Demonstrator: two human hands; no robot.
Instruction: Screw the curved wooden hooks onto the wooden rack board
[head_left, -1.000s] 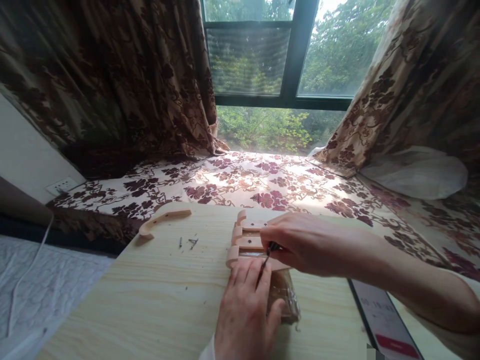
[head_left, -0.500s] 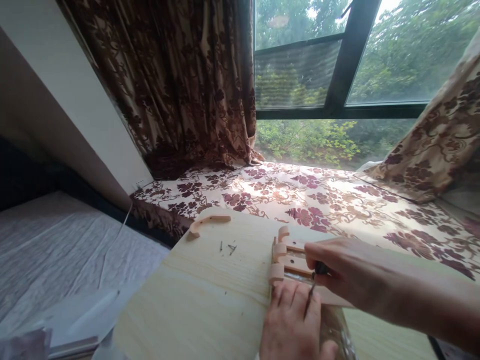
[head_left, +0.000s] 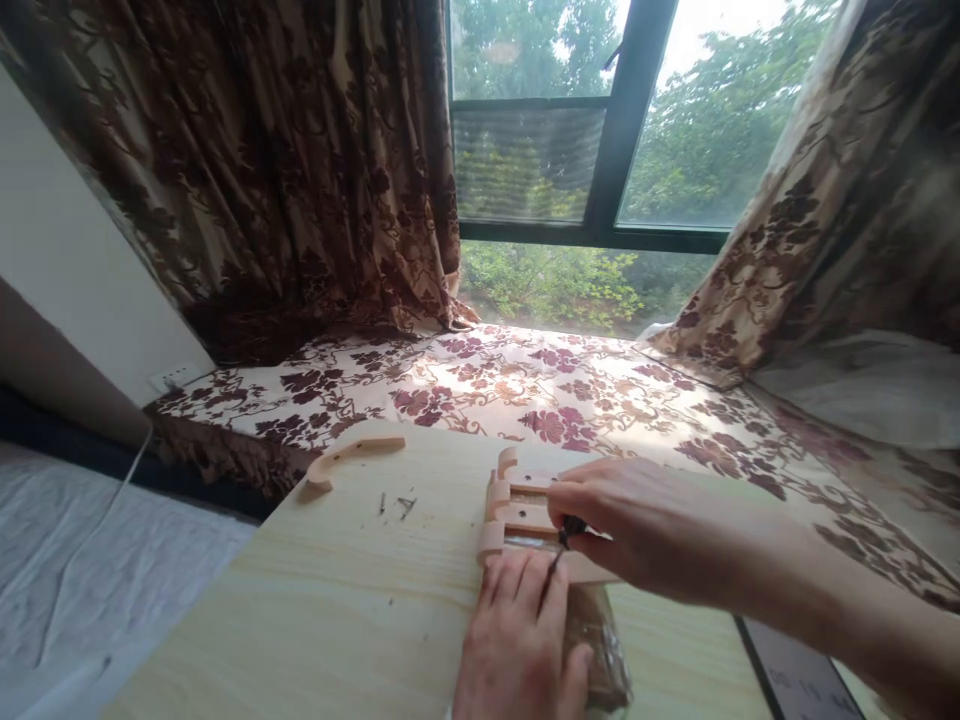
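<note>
My right hand (head_left: 600, 510) is closed round the dark handle of a screwdriver (head_left: 571, 530), whose thin shaft points down toward the fingers of my left hand. Flat on the near end of a slatted wooden piece (head_left: 525, 515) with curved ends lies my left hand (head_left: 521, 630), its fingers stretched forward, pressing it down. Dark screws or holes dot the slats. A clear plastic wrapped bundle (head_left: 600, 645) sits beneath and beside my left hand. The screwdriver's tip is hidden by my left fingers.
A curved wooden piece (head_left: 352, 460) lies at the pale board's (head_left: 300, 590) far left corner. Several loose screws (head_left: 406, 507) lie nearby. A device with a screen (head_left: 802, 675) is at the lower right. Beyond are a floral-covered ledge (head_left: 480, 375), curtains and a window.
The view has turned to the right, so the scene sits further left, and more of the screen device shows. Both hands keep about the same place on the wooden piece.
</note>
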